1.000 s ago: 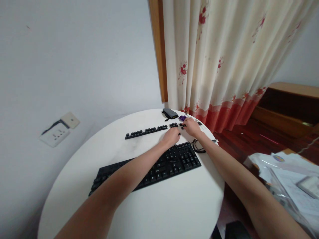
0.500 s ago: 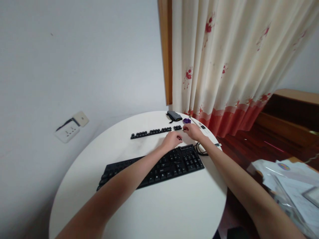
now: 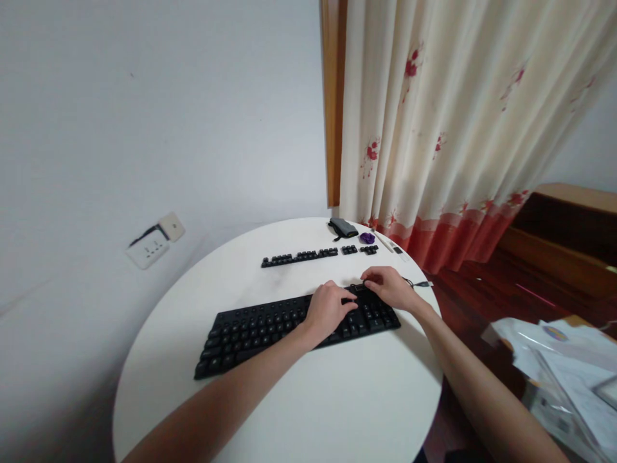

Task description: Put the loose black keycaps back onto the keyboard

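Note:
A black keyboard (image 3: 260, 331) lies across the white round table. My left hand (image 3: 328, 307) is over its right part, thumb and forefinger apart with a gap between them. At the keyboard's upper right corner, my right hand (image 3: 389, 287) hovers or rests with fingers curved and loosely apart; nothing shows in it. Whether either hand's fingertips touch keys is hard to see. Behind the keyboard runs a long row of loose black keycaps (image 3: 299, 256). To its right sit a small keycap group (image 3: 349, 249) and another small group (image 3: 369, 249).
A grey pouch (image 3: 343, 228), a crumpled purple item (image 3: 367, 238) and a thin pale brush-like tool (image 3: 383, 241) lie at the table's far right. A cable with a USB plug (image 3: 424, 283) reaches the right edge. Plastic-covered papers (image 3: 563, 347) are at the right.
Both hands have come back from the loose keycaps to the keyboard's right part. A small keycap group now shows at the end of the row, where my right hand was.

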Action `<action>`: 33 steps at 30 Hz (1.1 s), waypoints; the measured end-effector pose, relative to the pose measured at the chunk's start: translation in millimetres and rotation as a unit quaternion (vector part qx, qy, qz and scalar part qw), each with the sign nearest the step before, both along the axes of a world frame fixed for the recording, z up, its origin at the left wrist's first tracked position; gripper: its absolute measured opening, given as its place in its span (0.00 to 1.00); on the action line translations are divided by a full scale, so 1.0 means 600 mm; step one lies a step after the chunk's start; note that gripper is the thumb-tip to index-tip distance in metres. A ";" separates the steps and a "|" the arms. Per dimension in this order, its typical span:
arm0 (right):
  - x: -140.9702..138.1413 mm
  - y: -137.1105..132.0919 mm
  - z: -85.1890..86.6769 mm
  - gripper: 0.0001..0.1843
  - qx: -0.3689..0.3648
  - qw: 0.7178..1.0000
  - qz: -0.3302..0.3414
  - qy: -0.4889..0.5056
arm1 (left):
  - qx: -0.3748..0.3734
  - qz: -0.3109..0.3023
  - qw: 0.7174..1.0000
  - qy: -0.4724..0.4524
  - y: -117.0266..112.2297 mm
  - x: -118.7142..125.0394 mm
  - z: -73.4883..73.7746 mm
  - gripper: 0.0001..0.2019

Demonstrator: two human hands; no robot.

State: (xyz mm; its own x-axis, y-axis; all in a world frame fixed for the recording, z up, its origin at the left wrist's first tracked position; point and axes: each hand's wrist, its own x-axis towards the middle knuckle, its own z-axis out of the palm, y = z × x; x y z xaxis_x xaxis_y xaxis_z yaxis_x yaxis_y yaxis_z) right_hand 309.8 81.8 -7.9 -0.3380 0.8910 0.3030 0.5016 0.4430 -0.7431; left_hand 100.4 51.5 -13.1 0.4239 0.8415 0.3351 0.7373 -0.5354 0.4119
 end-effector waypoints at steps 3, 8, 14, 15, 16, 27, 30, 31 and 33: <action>-0.007 -0.034 -0.001 0.07 0.018 0.999 -0.008 -0.040 | 0.033 -0.024 0.999 0.010 -0.002 0.001 -0.006 0.08; -0.020 -0.060 -0.008 0.08 0.046 0.993 0.010 -0.105 | 0.059 -0.047 0.996 0.042 -0.011 0.001 -0.006 0.07; -0.021 -0.060 -0.021 0.06 0.080 0.990 0.014 -0.113 | 0.057 -0.054 0.996 0.035 -0.014 -0.001 -0.008 0.08; -0.019 -0.060 -0.023 0.06 0.082 0.990 0.016 -0.110 | 0.054 -0.055 0.997 0.031 -0.013 -0.002 -0.008 0.08; -0.018 -0.059 -0.025 0.07 0.084 0.991 0.018 -0.106 | 0.053 -0.056 0.997 0.029 -0.013 -0.002 -0.009 0.08; -0.017 -0.044 -0.034 0.12 0.078 0.990 0.030 -0.113 | 0.060 -0.059 0.996 0.013 -0.010 0.002 -0.019 0.07; -0.016 -0.044 -0.037 0.11 0.087 0.991 0.015 -0.099 | 0.066 -0.059 0.996 0.016 -0.012 0.002 -0.019 0.07; -0.016 -0.043 -0.039 0.10 0.091 0.991 0.004 -0.094 | 0.067 -0.057 0.996 0.017 -0.012 0.002 -0.019 0.07; -0.016 -0.042 -0.041 0.09 0.097 0.991 -0.012 -0.093 | 0.070 -0.057 0.996 0.019 -0.012 0.003 -0.018 0.07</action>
State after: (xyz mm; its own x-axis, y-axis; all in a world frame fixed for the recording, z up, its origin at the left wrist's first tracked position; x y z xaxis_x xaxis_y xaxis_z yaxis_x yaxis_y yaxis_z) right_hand 300.3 56.4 -32.3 -0.3825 0.8310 0.4039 0.6338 0.5541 -0.5397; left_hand 102.2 44.1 -24.0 0.5288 0.7331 0.4277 0.6815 -0.6671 0.3009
